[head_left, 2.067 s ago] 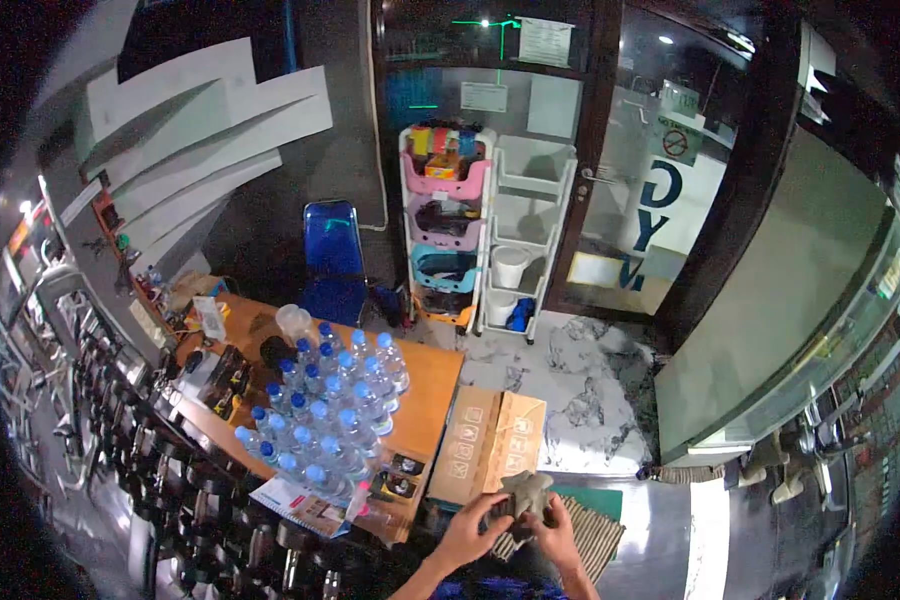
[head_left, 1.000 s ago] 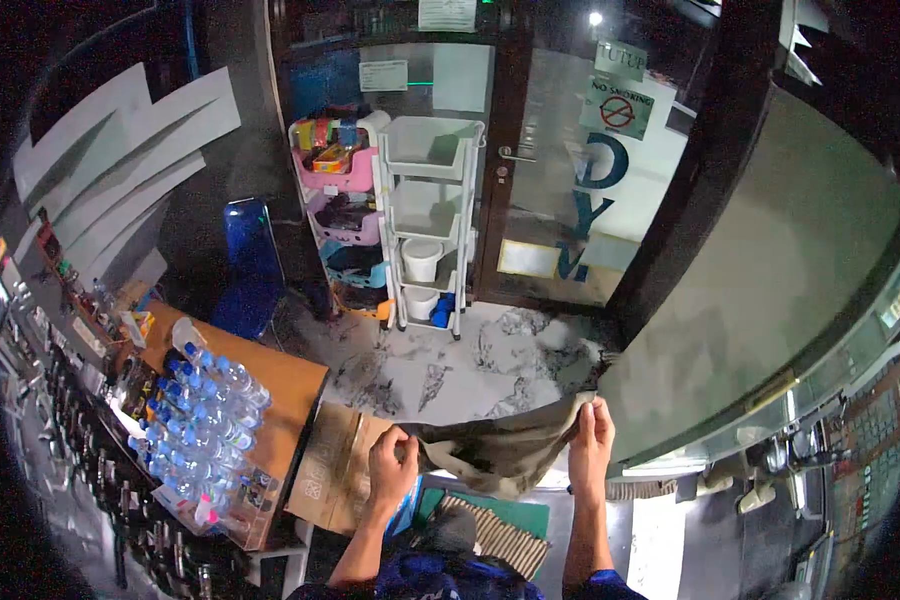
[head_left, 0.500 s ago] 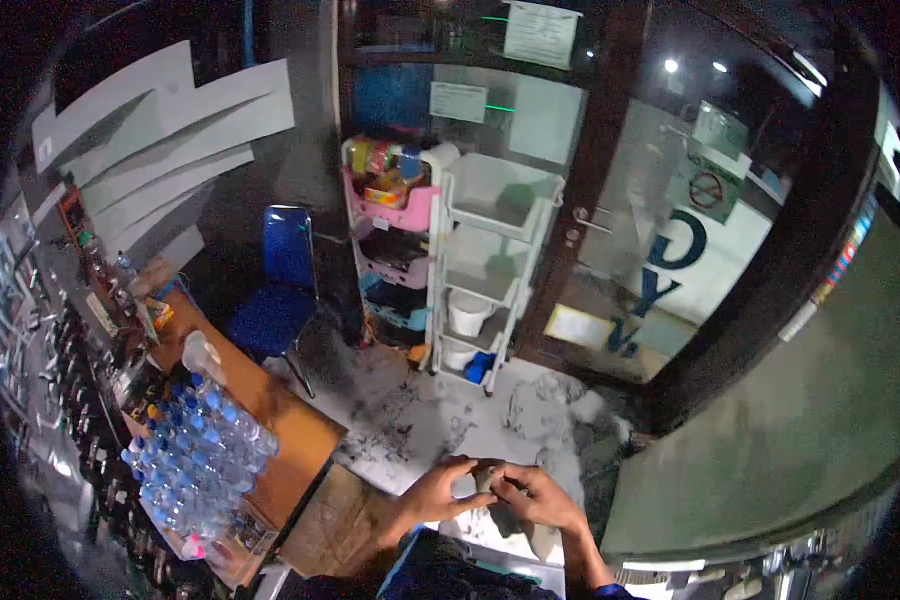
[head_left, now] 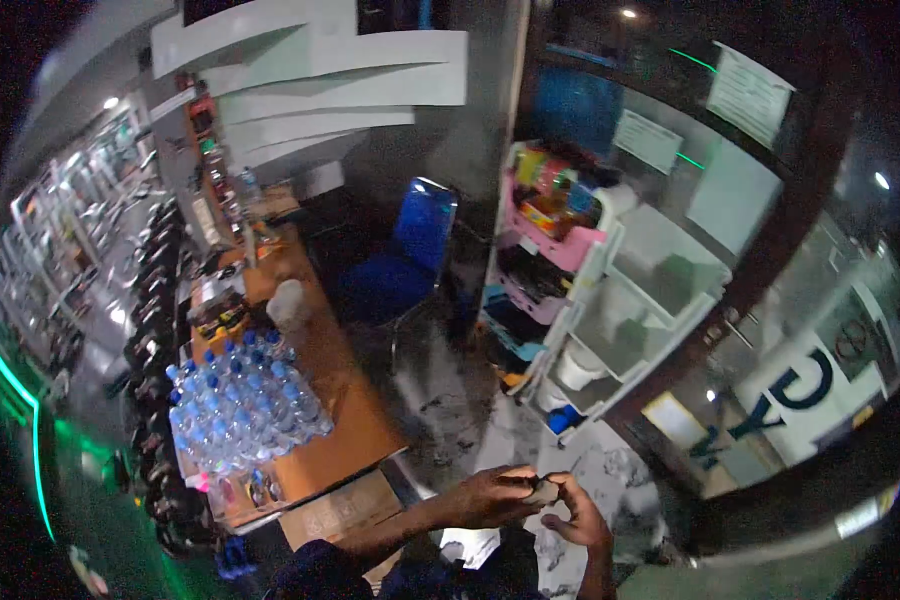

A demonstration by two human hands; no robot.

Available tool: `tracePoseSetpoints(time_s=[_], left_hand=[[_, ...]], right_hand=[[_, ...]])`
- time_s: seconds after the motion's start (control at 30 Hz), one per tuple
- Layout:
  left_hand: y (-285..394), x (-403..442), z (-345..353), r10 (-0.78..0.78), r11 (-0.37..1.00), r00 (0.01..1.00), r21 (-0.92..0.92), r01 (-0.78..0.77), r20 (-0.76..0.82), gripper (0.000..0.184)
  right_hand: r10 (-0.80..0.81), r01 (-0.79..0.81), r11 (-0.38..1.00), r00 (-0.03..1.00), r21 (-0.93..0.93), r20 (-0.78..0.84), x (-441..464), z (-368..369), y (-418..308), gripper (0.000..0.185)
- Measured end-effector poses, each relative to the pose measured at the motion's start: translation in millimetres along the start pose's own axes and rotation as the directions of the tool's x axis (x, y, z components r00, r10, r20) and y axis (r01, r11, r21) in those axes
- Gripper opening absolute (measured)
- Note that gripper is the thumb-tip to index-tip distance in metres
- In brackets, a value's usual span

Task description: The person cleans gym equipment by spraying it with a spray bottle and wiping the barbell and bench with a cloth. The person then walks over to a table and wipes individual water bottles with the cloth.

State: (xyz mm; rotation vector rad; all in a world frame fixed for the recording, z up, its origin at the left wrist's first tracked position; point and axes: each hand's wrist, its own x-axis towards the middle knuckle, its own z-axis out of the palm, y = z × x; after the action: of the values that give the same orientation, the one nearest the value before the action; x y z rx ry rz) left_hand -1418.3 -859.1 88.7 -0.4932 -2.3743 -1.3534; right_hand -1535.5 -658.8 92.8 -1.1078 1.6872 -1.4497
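In front of my body, low in the head view, both hands meet at a small grey-beige object (head_left: 543, 492) whose kind I cannot make out. My left hand (head_left: 492, 498) is closed around its left side, the back of the hand toward me. The curled fingers of my right hand (head_left: 578, 512) press on its right end, with the thumb lower and a little apart. Part of the object is hidden by the fingers. Below the hands there is a bright white patch (head_left: 470, 545).
To the left stands a wooden desk (head_left: 355, 425) with many clear water bottles (head_left: 245, 405) with blue caps. A blue chair (head_left: 395, 270) is behind it. Stacked pink and white bins (head_left: 660, 250) stand by a glass door (head_left: 770, 350). A cardboard box (head_left: 340, 510) sits under the desk's front edge.
My view has swung left, so the desk, chair and bins appear further right. My hands have turned; the ring-shaped gap between the left thumb and fingers no longer shows.
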Motion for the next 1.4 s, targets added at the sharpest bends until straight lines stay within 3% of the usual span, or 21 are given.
tracePoseSetpoints(time_s=[0.13,0.23,0.27,0.3,0.37,0.4,0.43,0.5,0.6,0.67,0.77,0.9,1.0,1.07,1.1,1.13,1.2,1.23,1.3,1.33,1.4], left_hand=[[-18,24,-22,-0.198,0.980,0.978,-0.026,0.196,-0.071,0.022],[-36,43,-36,-0.341,0.940,0.930,-0.051,0.338,-0.135,0.019],[-40,49,-39,-0.376,0.927,0.912,-0.053,0.372,-0.165,0.019],[-38,54,-44,-0.441,0.884,0.876,0.075,0.462,-0.198,0.019],[-72,47,-42,-0.395,0.863,0.868,0.202,0.463,-0.301,0.021],[-66,55,-48,-0.436,0.852,0.817,0.120,0.509,-0.377,0.021],[-61,64,-54,-0.472,0.840,0.759,0.031,0.541,-0.449,0.022],[-54,68,-60,-0.601,0.780,0.582,-0.241,0.578,-0.548,0.019],[-37,88,-68,-0.527,0.748,0.441,-0.151,0.647,-0.726,0.018],[-38,90,-61,-0.442,0.745,0.393,-0.085,0.662,-0.807,0.018],[-50,82,-48,-0.488,0.725,0.285,-0.201,0.659,-0.825,0.019],[-49,75,-52,-0.615,0.675,0.104,-0.454,0.582,-0.782,0.021],[-53,64,-62,-0.509,0.669,0.020,-0.381,0.638,-0.861,0.022],[-59,53,-70,-0.404,0.641,-0.001,-0.284,0.713,-0.915,0.023],[-73,32,-66,-0.491,0.550,-0.083,-0.383,0.742,-0.867,0.022],[-77,33,-70,-0.450,0.587,-0.122,-0.396,0.706,-0.884,0.022],[-85,35,-85,-0.369,0.661,-0.194,-0.403,0.633,-0.909,0.021],[-96,15,-87,-0.346,0.734,-0.069,-0.316,0.600,-0.936,0.024],[-114,-10,-97,-0.281,0.871,0.116,-0.202,0.449,-0.953,0.028],[-117,-13,-106,-0.328,0.873,0.096,-0.263,0.410,-0.940,0.030],[-123,-16,-120,-0.506,0.796,-0.023,-0.477,0.373,-0.862,0.033]], right_hand=[[0.152,-0.094,0.952,0.971,-0.292,0.183,63,-26,75,0.045],[-0.046,0.131,0.956,0.951,-0.263,0.306,115,-40,93,0.033],[0.007,0.084,0.965,0.938,-0.247,0.347,130,-43,94,0.029],[0.061,0.036,0.971,0.920,-0.237,0.388,145,-49,95,0.025],[-0.086,0.204,0.956,0.882,-0.211,0.463,175,-62,124,0.022],[-0.159,0.285,0.939,0.854,-0.190,0.496,189,-68,134,0.021],[0.023,0.131,0.961,0.841,-0.244,0.541,205,-74,121,0.023],[-0.025,0.161,0.974,0.775,-0.160,0.631,235,-89,125,0.029],[0.045,-0.011,0.999,0.657,-0.050,0.752,266,-101,89,0.044],[-0.067,0.259,0.962,0.525,-0.085,0.848,291,-100,108,0.047],[0.050,0.389,0.890,0.430,-0.236,0.901,323,-86,131,0.046],[0.090,0.258,0.940,0.438,-0.221,0.894,355,-77,111,0.044],[-0.066,0.416,0.884,0.565,-0.215,0.822,384,-70,150,0.042],[-0.094,0.262,0.962,0.589,-0.079,0.803,406,-58,151,0.041],[-0.104,0.182,0.983,0.606,-0.011,0.788,417,-52,137,0.041],[-0.115,0.106,0.992,0.627,0.062,0.770,430,-43,125,0.042],[-0.296,0.186,0.955,0.646,0.231,0.704,451,-22,129,0.039],[-0.380,0.198,0.918,0.691,0.345,0.615,453,-8,133,0.037],[-0.233,-0.014,0.944,0.680,0.330,0.695,479,0,116,0.037],[-0.156,-0.120,0.942,0.667,0.312,0.728,491,5,100,0.037],[-0.323,-0.051,0.891,0.626,0.451,0.710,507,28,86,0.034]])
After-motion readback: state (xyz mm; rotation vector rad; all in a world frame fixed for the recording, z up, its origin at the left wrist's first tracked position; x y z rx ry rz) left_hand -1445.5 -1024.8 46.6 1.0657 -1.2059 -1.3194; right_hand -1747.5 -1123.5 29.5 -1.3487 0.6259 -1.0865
